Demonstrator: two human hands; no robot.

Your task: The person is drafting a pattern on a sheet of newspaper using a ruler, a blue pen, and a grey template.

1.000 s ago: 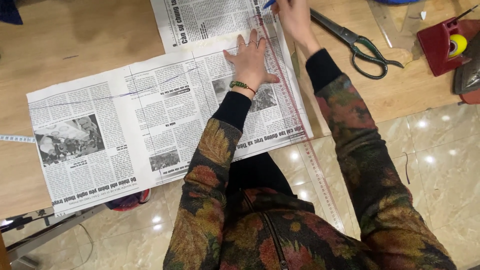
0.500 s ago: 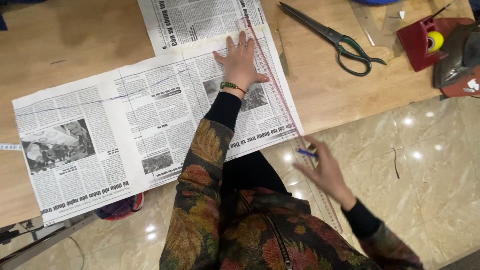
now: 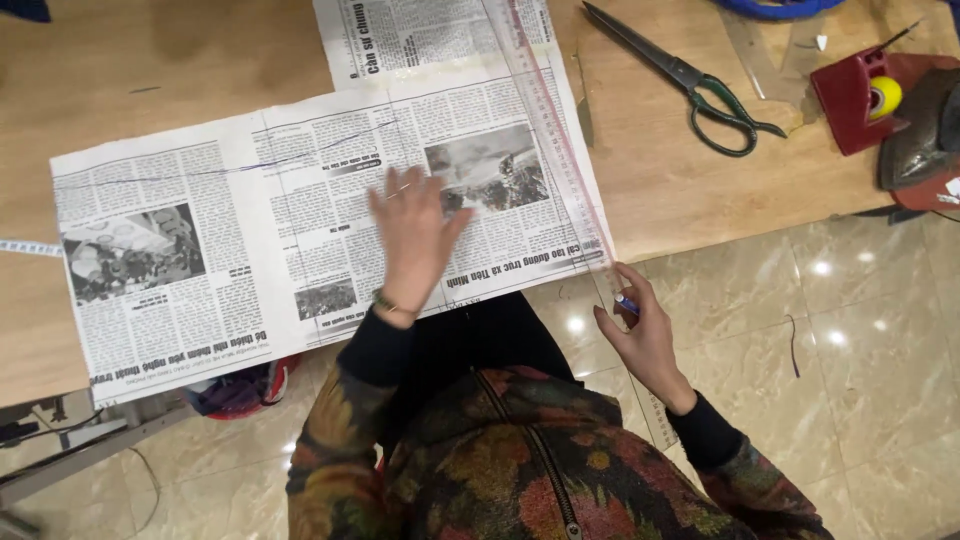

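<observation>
A spread newspaper [image 3: 240,240] lies on the wooden table [image 3: 680,180], with a long clear ruler [image 3: 548,120] laid along its right side and running off the table's front edge. My left hand [image 3: 412,232] rests flat, fingers apart, on the middle of the paper; it looks blurred. My right hand [image 3: 640,330] hovers below the table edge near the ruler's lower end, fingers closed around a blue pen [image 3: 626,301].
Black-and-green scissors [image 3: 690,78] lie on the table to the right of the paper. A red box with a yellow roll [image 3: 868,98] and a dark iron [image 3: 925,130] sit at the far right. Glossy tiled floor [image 3: 860,330] lies below.
My left hand slid down and left from beside the ruler to the paper's middle. My right hand came down from the paper's top to below the table edge with the pen.
</observation>
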